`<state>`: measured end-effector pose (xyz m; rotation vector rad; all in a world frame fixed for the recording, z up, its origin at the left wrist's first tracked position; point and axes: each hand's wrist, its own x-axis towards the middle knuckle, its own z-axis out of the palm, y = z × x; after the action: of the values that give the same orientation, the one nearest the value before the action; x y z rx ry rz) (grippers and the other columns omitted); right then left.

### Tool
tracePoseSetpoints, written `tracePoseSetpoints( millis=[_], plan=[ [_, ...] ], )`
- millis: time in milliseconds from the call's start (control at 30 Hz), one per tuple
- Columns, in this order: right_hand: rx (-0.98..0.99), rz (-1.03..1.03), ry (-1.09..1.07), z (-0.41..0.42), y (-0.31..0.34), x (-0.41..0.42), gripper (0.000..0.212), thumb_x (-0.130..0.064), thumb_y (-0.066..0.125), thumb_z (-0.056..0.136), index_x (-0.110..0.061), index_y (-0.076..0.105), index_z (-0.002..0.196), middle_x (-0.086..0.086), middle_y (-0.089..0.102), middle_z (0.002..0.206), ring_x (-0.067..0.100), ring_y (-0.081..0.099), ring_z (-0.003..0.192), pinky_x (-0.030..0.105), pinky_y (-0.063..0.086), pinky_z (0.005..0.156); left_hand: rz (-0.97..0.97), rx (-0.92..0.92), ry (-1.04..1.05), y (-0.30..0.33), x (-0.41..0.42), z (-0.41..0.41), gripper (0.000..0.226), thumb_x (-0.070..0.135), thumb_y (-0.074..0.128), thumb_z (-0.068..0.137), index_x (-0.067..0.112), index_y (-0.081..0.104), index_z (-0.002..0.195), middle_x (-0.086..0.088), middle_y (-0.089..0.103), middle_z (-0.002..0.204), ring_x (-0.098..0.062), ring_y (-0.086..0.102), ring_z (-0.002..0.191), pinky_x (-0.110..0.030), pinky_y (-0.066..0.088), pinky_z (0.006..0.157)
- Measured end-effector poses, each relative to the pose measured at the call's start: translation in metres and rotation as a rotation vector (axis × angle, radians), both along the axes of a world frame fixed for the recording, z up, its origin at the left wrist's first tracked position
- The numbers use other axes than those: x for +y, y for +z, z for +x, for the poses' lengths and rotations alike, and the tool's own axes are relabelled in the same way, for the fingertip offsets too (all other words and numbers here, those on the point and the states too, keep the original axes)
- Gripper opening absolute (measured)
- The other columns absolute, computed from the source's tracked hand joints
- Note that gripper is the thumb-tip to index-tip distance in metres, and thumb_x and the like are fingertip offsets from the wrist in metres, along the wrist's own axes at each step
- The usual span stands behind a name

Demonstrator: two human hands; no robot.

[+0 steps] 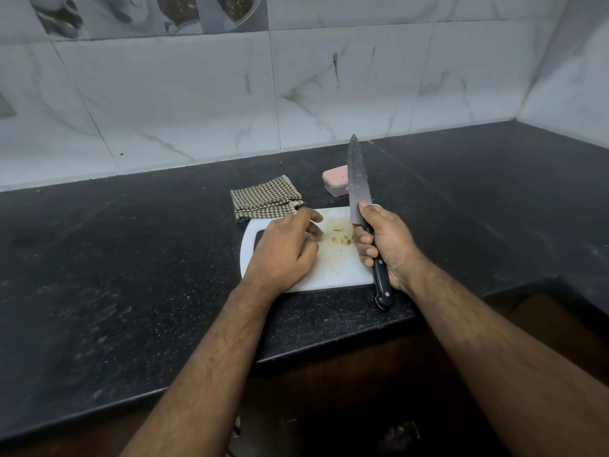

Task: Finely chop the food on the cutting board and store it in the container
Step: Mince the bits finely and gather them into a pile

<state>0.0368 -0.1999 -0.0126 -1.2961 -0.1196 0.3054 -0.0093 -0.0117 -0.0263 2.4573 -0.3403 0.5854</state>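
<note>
The right hand point(384, 245) grips the long black-handled steel knife point(361, 199), blade up; the left hand point(285, 249), fingers loosely curled and holding nothing, rests on the white plastic cutting board point(336, 272) beside small yellowish food bits point(341, 239) near its far edge; gather these first, then rock the blade; the pink-lidded container point(335, 184) waits beyond the board's far right corner.

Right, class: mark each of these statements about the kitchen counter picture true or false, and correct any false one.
1. The right hand grips the knife with its blade pointing up and away. True.
2. The container stands open. False: its pink lid is on.
3. Small food pieces lie on the board. True.
4. The cloth lies right of the container. False: it lies to its left.
5. The left hand holds the cloth. False: it is over the board, holding nothing.
</note>
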Motion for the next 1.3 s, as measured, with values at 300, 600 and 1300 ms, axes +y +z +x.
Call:
tracePoseSetpoints(
  millis=[300, 600, 1300],
  plan=[
    [0.009, -0.077, -0.020, -0.007, 0.003, 0.005, 0.024, -0.040, 0.042, 0.107, -0.022, 0.048, 0.094, -0.003, 0.042, 0.058, 0.009, 0.031, 0.042, 0.020, 0.030, 0.035, 0.136, 0.004, -0.011, -0.002, -0.009, -0.001, 0.033, 0.020, 0.061, 0.096, 0.011, 0.060, 0.128, -0.002, 0.069, 0.123, -0.019, 0.060, 0.107, -0.039, 0.046, 0.096],
    [0.031, -0.055, -0.256, -0.011, 0.011, -0.038, 0.026, -0.027, 0.034, 0.107, -0.019, 0.056, 0.119, 0.003, 0.053, 0.069, 0.010, 0.038, 0.047, 0.024, 0.034, 0.041, 0.343, 0.074, 0.017, -0.008, -0.013, -0.003, 0.059, 0.041, 0.050, 0.102, 0.018, 0.039, 0.154, -0.001, 0.044, 0.159, -0.017, 0.028, 0.152, -0.040, 0.012, 0.125],
    [-0.698, -1.464, -0.044, -0.009, 0.018, -0.048, 0.045, -0.026, 0.063, 0.097, -0.025, 0.044, 0.137, 0.001, 0.064, 0.125, 0.025, 0.058, 0.114, 0.045, 0.047, 0.093, 0.363, 0.144, 0.022, -0.009, -0.011, -0.041, 0.073, 0.061, 0.045, 0.097, 0.029, 0.029, 0.160, 0.007, 0.020, 0.169, -0.012, 0.010, 0.155, -0.043, 0.007, 0.119]
  ],
)
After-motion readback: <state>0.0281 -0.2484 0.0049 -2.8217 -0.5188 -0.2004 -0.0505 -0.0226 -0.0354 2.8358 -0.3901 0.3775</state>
